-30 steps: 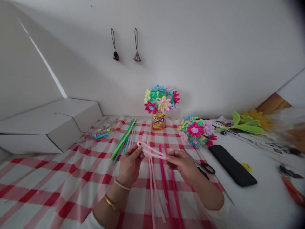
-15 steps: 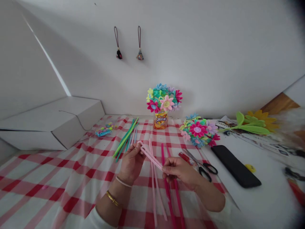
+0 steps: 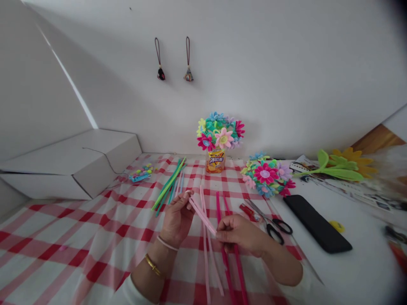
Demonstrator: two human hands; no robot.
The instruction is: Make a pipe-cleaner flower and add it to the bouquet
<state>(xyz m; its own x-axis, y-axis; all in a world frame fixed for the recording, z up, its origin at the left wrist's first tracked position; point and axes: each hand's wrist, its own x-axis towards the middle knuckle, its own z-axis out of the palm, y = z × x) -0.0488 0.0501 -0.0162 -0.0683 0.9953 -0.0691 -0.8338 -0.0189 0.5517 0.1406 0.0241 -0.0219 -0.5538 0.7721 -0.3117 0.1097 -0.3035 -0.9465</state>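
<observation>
Pinching the folded pink strip [image 3: 202,215] between them, left hand [image 3: 178,219] and right hand [image 3: 240,234] have fingers clamped at its ends, above the loose pink strips [image 3: 206,262]; gentle, even tension should align its halves.

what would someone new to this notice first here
Probably the bright flower bouquet, standing in an orange-labelled container near the wall, with a second flower bunch lying to its right. Next, the red-and-white checked cloth spread across the table. Over it, in the middle, the left hand and right hand hold a pale pink strip between them.
</observation>
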